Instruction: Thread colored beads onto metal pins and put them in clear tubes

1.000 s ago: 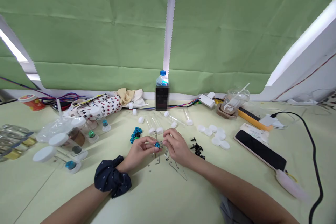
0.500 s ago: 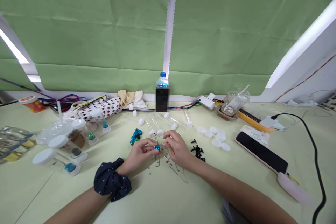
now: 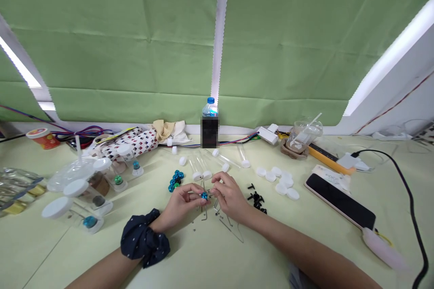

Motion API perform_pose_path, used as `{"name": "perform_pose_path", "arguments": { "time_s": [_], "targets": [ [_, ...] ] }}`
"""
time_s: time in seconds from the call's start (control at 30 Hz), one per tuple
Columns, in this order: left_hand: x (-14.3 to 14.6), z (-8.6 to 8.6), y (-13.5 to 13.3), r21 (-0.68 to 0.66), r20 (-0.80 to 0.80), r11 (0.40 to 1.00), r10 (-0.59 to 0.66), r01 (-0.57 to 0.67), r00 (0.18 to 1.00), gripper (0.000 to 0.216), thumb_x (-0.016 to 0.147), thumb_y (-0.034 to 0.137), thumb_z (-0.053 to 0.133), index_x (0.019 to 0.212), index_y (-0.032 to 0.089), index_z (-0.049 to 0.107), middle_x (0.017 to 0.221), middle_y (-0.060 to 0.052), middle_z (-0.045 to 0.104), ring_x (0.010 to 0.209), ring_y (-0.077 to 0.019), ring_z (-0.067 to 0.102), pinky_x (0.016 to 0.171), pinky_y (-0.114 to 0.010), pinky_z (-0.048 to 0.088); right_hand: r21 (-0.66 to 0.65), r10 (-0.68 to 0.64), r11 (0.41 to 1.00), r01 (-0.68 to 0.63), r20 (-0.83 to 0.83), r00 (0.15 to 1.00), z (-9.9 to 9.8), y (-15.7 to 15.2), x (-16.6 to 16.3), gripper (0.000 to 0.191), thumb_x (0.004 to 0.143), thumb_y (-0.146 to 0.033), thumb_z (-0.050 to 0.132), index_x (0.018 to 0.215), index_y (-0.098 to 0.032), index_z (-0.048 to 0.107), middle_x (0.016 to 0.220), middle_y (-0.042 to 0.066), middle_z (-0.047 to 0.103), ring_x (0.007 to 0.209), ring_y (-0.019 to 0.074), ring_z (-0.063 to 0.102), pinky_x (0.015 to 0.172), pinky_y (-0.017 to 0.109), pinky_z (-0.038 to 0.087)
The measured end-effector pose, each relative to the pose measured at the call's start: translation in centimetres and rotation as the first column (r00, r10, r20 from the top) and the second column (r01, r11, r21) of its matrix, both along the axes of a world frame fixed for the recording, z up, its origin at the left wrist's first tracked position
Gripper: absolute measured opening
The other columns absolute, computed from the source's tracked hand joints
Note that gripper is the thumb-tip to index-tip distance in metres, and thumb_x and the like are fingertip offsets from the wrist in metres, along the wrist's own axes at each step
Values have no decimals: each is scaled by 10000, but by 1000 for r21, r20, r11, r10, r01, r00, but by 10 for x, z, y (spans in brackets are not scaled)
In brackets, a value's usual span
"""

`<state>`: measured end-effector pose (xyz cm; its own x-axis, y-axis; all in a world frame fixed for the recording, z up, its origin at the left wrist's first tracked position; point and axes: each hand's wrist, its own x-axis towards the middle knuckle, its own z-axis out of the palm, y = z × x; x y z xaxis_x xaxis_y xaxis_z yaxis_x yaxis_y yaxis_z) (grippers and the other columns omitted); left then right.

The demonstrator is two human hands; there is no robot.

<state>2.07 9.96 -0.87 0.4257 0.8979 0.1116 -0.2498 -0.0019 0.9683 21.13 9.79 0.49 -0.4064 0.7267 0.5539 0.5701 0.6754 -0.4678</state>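
Note:
Between the thumb and fingertips of my left hand (image 3: 185, 201) is a small shiny blue round metal part (image 3: 204, 195). My right hand (image 3: 230, 196) is closed in a pinch right beside it; what the fingertips hold is too small to tell. Under and around the fingers lie thin L-shaped hex keys (image 3: 205, 215) and tiny loose metal bits (image 3: 221, 217). Left of my left hand sits a cluster of similar blue parts (image 3: 171, 182), with a green one (image 3: 176, 185) among them. Black T-shaped pieces (image 3: 257, 199) lie to the right of my right hand.
White round discs (image 3: 286, 178) and capped clear tubes (image 3: 197, 167) lie beyond my hands. Capped containers with coloured parts (image 3: 90, 221) stand at left. A phone (image 3: 341, 201) and black cable (image 3: 407, 185) lie at right; a water bottle (image 3: 210, 110) stands at the back.
The view has tilted up slightly, so things sit a little lower. Both hands keep nearly the same pose, with the blue part still in my left fingers.

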Motion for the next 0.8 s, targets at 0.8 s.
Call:
{"name": "perform_pose_path", "arguments": {
  "time_s": [0.8],
  "targets": [
    [0,0,0,-12,-12,999,-32,32,999,139,720,134,698,813,126,594,928,-57,631,822,-192,650,749,-362,527,-232,78,967,-106,-125,989,9,0,-2,332,910,-210,411,590,-163,491,876,52,537,845,156,507,784,311,405]
  ]
}}
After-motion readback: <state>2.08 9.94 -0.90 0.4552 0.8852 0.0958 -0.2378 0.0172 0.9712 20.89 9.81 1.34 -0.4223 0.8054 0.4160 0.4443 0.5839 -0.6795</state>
